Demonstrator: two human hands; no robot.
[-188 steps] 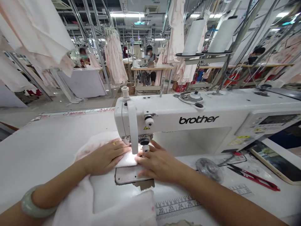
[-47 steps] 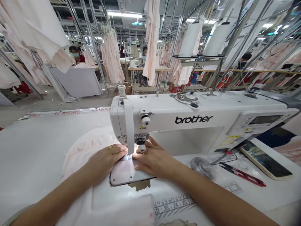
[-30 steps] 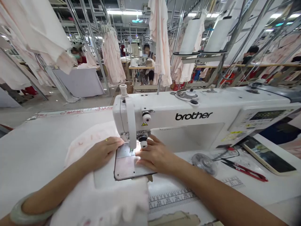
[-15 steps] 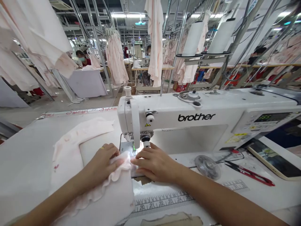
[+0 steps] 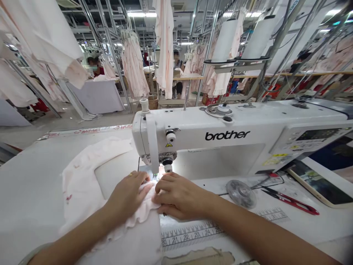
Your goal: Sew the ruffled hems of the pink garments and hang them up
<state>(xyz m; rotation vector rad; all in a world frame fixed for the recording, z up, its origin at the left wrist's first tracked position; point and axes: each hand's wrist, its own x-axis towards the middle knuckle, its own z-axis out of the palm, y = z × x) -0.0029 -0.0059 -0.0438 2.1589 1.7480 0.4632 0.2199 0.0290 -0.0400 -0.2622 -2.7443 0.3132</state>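
A pale pink ruffled fabric piece [image 5: 82, 187] lies on the white table and runs up to the needle area of a white sewing machine [image 5: 193, 129]. My left hand [image 5: 129, 193] is closed on the fabric's gathered edge, thumb on top, just left of the presser foot. Close on its right, my right hand [image 5: 179, 195] pinches the same ruffled edge with curled fingers, below the lit needle. The needle and foot are mostly hidden behind my fingers and the machine head.
To the right lie a clear plastic bobbin-like disc [image 5: 241, 194], red-handled thread snips [image 5: 291, 200] and a phone [image 5: 321, 182]. A printed ruler [image 5: 193, 235] runs along the table's front. Thread cones [image 5: 224, 42] stand behind the machine; garments [image 5: 135, 66] hang beyond, with people at other tables.
Both hands have moved slightly, the left one rightward and nearer the needle with the fabric. My right hand has closed onto the ruffled edge. The view has shifted a little.
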